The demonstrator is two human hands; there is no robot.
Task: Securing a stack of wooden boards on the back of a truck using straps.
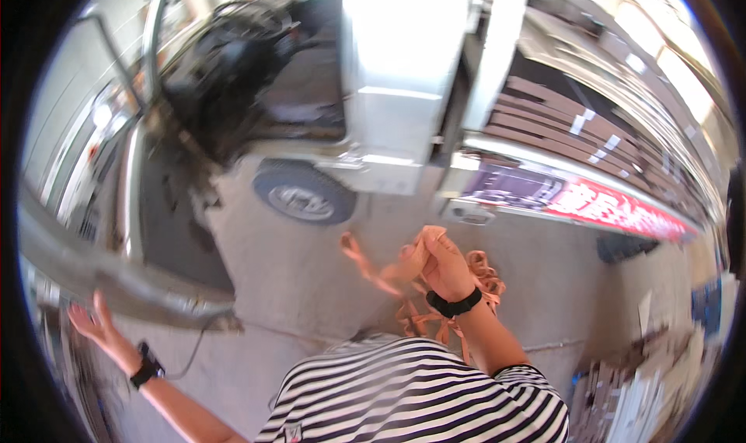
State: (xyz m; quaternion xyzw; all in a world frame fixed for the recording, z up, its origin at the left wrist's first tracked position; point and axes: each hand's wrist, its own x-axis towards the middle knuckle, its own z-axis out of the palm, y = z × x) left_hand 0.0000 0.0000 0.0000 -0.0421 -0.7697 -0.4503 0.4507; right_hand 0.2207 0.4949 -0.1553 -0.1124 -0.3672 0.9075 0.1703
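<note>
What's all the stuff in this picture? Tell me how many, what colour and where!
Strap: uncounted loops, orange, centre
Truck: one, silver-white, top
Wheel: one clear, dark tyre, upper centre-left
Door-like panel: one, grey and black, left
Flat sheets: many, brown, stacked upper right
Printed panel: one, purple and red, below the sheets
Scrap pile: too blurred to count, brown and whitish, lower right
Floor: one, grey, underneath
Striped shirt: one, black-and-white, bottom
Wristbands: two, black, one per wrist
Left hand: one, bare, lower left, open
Right hand: one, bare, centre, gripping the strap

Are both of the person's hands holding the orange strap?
No, only the right hand grips the orange strap; the left hand is spread open, away from it.
</note>
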